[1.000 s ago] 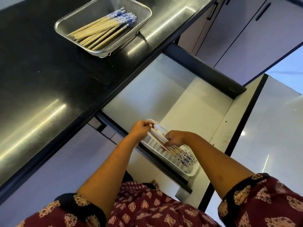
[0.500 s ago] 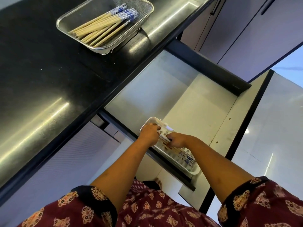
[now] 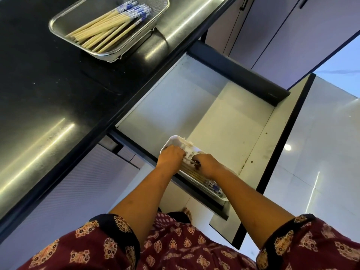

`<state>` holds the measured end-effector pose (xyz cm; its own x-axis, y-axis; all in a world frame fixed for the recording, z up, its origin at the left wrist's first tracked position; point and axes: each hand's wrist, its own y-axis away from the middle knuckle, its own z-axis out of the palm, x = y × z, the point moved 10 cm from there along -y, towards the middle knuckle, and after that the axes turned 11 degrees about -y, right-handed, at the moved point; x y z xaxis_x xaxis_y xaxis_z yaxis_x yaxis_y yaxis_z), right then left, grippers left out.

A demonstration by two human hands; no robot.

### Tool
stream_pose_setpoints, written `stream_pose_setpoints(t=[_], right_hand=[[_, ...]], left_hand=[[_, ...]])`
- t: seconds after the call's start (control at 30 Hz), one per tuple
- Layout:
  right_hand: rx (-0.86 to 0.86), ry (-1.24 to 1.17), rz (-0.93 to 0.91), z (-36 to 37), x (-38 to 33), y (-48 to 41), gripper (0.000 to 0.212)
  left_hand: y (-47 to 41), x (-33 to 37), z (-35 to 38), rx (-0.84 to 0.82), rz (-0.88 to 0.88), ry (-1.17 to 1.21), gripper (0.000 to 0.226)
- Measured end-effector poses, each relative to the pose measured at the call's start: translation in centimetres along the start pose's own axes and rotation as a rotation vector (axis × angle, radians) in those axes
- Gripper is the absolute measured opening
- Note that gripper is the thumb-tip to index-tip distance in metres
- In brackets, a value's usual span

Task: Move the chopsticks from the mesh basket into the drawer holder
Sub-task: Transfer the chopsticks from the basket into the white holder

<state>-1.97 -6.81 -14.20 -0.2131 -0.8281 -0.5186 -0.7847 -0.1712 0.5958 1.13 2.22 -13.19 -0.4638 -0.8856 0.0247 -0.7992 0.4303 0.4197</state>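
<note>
Glossy black countertop (image 3: 58, 98) bears a wire mesh basket (image 3: 157, 20). The right hand (image 3: 207, 164) pinches wooden chopsticks (image 3: 193, 174) in the ribbed white holder (image 3: 176, 140). What the left hand (image 3: 170, 155) grips is unclear.

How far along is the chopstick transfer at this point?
Partly done. Some chopsticks already lie in the white holder in the open drawer. In hand: left hand and right hand are both at the holder, the right pinching those chopsticks into line; the left's grip is unclear. Still to do: a sizeable pile waits in the mesh basket on the counter.
</note>
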Motion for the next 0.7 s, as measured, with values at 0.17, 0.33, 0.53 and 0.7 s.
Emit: stream_pose_setpoints(t=[0.17,0.33,0.53,0.7], right_hand=[[0.06,0.102,-0.054,-0.7,-0.8,0.7,0.031],[0.02,0.324,-0.011,0.0,0.5,1.1,0.025],[-0.023,0.336,0.0,0.8,1.3,1.1,0.013],[0.003,0.389,-0.016,0.9,1.5,1.2,0.012]], left_hand=[[-0.1,0.1,-0.2,-0.026,-0.052,0.058,0.037],[-0.1,0.5,-0.2,-0.037,-0.034,0.159,0.03],[-0.2,0.3,0.2,-0.068,-0.087,0.191,0.024],[-0.3,0.9,0.5,-0.125,-0.091,0.202,0.023]])
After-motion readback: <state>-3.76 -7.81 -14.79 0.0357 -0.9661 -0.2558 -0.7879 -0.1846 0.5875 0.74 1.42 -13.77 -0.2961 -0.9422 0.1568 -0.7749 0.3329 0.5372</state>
